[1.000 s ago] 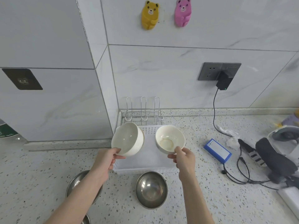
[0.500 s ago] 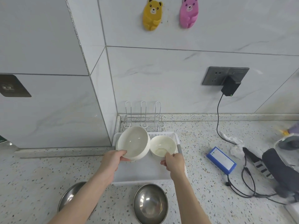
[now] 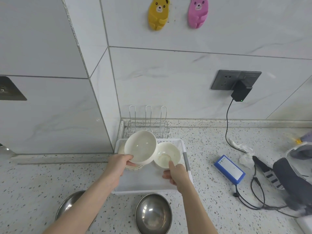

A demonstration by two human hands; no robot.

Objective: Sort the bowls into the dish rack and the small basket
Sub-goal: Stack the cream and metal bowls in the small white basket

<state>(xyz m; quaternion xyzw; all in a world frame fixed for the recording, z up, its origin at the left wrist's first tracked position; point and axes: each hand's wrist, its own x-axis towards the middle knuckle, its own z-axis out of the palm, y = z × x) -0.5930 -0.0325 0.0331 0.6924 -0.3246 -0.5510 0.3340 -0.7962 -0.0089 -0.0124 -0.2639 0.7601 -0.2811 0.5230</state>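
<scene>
The left hand [image 3: 120,163] has come down since a second ago, its fingers pinching the rim of the larger white bowl [image 3: 141,146], now tilted over another white bowl [image 3: 130,164] in the white basket [image 3: 184,149]. The right hand [image 3: 175,173] grips the smaller white bowl [image 3: 167,157], lowered just inside the basket. Both bowls look close to being set down; two steel bowls [image 3: 153,215] wait nearer the person.

White bowls [image 3: 141,146], white basket [image 3: 183,146], silver steel bowl [image 3: 153,214], speckled grey counter [image 3: 207,149], yellow bear hook [image 3: 158,13], pink bear hook [image 3: 197,11], blue box [image 3: 229,168]
</scene>
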